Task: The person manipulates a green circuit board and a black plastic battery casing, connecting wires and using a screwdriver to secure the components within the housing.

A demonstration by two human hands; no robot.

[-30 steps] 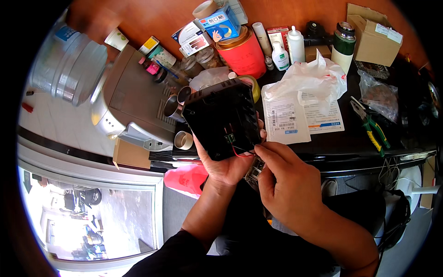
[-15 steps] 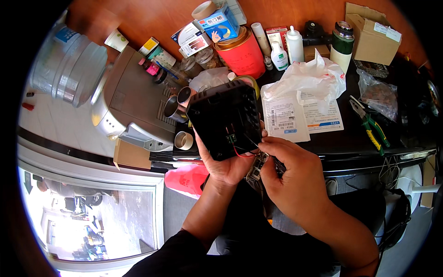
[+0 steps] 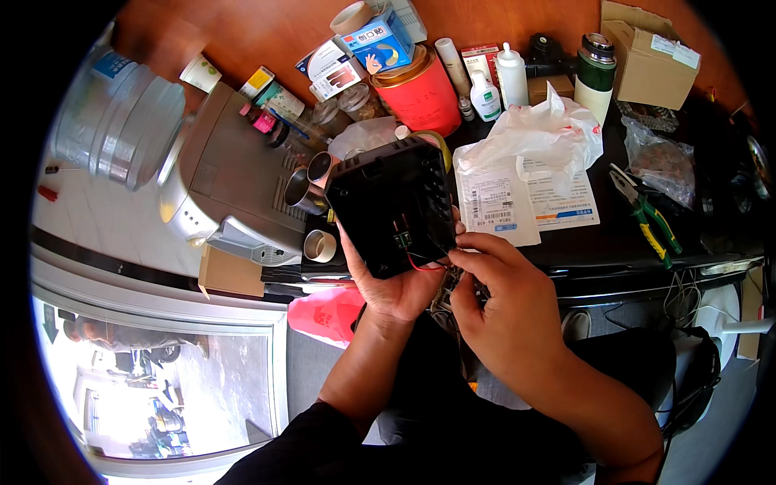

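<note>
My left hand point(image 3: 398, 295) is wrapped round the underside of a black plastic housing point(image 3: 376, 198), tilted with its hollow inside toward me. Inside it sits a small green terminal block point(image 3: 402, 240) with thin metal pins above. From the block a red wire point(image 3: 419, 266) curves down to the lower right edge. There my right hand point(image 3: 513, 295) has thumb and forefinger closed on what looks like a thin wire, its end hard to see against the black. Under the right fingers, a metal-and-circuit part point(image 3: 444, 297) shows only partly.
Green-and-yellow pliers point(image 3: 647, 217) lie on the black table at right, near a bag point(image 3: 659, 158). White plastic wrapping point(image 3: 541, 137) and papers are behind my hands. A grey machine point(image 3: 234, 174), metal cups point(image 3: 303, 190) and a red tin point(image 3: 419, 97) stand left and behind.
My right hand has shifted slightly left and up along the housing's lower right edge. The thin line that crossed the terminal area no longer shows clearly. The left hand still holds the housing.
</note>
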